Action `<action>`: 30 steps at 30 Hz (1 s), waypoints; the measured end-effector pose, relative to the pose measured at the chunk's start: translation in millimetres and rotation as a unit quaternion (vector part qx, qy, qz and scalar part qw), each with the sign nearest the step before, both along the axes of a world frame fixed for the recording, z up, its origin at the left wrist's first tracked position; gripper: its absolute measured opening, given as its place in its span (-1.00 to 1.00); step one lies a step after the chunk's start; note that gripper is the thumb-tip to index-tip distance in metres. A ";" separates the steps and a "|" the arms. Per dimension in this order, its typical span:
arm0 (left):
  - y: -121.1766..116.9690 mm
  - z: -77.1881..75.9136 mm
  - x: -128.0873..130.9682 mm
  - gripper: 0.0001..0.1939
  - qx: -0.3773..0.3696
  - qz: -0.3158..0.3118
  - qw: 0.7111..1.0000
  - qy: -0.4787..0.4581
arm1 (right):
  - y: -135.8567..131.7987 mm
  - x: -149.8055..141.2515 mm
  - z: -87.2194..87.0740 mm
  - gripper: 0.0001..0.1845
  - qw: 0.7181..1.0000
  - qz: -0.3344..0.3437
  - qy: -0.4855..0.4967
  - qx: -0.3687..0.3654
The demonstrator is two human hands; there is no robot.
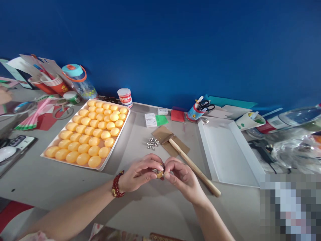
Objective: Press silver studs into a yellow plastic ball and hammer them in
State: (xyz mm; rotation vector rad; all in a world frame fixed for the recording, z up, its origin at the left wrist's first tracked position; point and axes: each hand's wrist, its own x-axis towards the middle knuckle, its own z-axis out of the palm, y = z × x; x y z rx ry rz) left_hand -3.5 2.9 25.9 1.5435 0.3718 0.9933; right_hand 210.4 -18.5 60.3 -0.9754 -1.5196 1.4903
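My left hand (140, 174) and my right hand (182, 177) meet above the grey table, fingers pinched together on a small yellow capsule (159, 173) with something silvery in it. A red bead bracelet (116, 184) circles my left wrist. Just beyond the hands lies a small heap of silver beads (152, 143). A wooden mallet (190, 161) rests on a brown pad (175, 144), its handle running toward my right hand. To the left a white tray (115, 148) holds several rows of yellow capsules (91, 132).
An empty white tray (227, 150) sits at the right. Along the blue wall stand a tape-like roll (125, 97), small white boxes (150, 119), green and red paper squares, a cup with scissors (199, 110) and paper cups (51, 83). Clutter fills both far sides.
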 end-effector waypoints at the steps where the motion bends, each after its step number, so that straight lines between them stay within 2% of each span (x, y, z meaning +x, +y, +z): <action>1: 0.1 -0.4 0.0 -0.76 0.002 0.000 1.000 0.001 | 0.0 0.0 0.0 -0.78 1.000 0.001 -0.001 -0.001; 30: -1.1 0.1 -0.5 -0.77 0.037 0.032 0.998 0.031 | 0.7 -0.6 -3.4 -0.72 1.000 0.007 0.007 -0.013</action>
